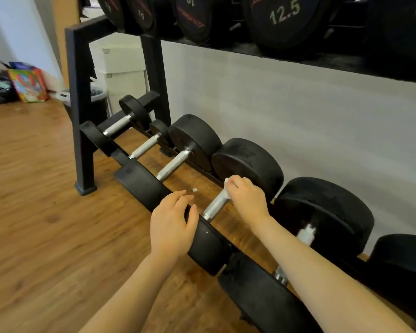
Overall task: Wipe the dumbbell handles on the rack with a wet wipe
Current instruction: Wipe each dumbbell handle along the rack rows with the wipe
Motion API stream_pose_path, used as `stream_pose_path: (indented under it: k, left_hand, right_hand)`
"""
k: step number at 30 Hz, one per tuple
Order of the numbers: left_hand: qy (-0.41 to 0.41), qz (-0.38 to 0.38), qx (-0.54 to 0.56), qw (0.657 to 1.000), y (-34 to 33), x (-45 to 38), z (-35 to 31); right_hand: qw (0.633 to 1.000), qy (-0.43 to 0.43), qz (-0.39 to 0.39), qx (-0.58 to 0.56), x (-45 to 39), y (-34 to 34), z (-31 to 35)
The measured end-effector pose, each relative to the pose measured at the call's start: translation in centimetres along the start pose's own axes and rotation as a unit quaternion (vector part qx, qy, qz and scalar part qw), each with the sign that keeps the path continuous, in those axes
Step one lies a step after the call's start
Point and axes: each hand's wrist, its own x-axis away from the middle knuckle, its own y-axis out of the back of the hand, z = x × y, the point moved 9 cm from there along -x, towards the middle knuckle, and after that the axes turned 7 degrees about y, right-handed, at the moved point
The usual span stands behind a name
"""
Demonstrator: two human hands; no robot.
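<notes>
Dumbbell handles (216,205) on the lower tier of a black rack (81,111) get a cleaning as a person works along the row with a wet wipe (227,186). In the head view, the right hand (246,200) curls over the far end of one knurled steel handle, close to the rear weight head, pinching the small white wipe against the metal. The left hand (172,224) rests with fingers relaxed and spread on the dumbbell's front weight head (203,241), apparently steadying it.

The step in hand appears to be the rubbing of this fourth handle from the left end; three bare handles (173,165) lie to the left and another (306,233) to the right, partly hidden by the right forearm. Whether those are already wiped cannot be told. The next move likely calls for drawing the wipe toward the near end, turning it round the bar, then shifting to a neighbour.

Heavier dumbbells, one marked 12.5 (285,13), sit on the upper shelf. A wooden floor (34,200) runs beneath, with a white scrap (194,189) under the rack, a black bin (99,102), white boxes (120,66) and a coloured bag (29,84) beyond.
</notes>
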Motion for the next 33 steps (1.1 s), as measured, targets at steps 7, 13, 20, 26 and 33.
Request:
stream_pose_path:
  k: [7, 13, 20, 26, 33]
  left_hand:
    - [0.013, -0.009, 0.039, 0.999, 0.0, 0.2, 0.5]
    - [0.014, -0.009, 0.055, 0.998, 0.0, 0.3, 0.5]
    - [0.015, -0.01, 0.056, 0.998, 0.0, 0.4, 0.5]
    - [0.013, -0.011, 0.051, 0.999, 0.1, 0.4, 0.5]
    - [0.012, -0.005, 0.043, 0.999, -0.1, 0.5, 0.6]
  right_hand:
    - [0.993, -0.029, -0.028, -0.109, 1.7, -3.3, -1.3]
    - [0.993, -0.001, -0.022, -0.118, 1.7, -3.3, -0.4]
    - [0.993, -0.037, -0.014, -0.109, 1.1, -3.0, -1.5]
    - [0.994, -0.033, -0.008, -0.1, 1.0, -3.1, -1.6]
    - [0.994, -0.037, -0.011, -0.104, 1.4, -3.8, -0.9]
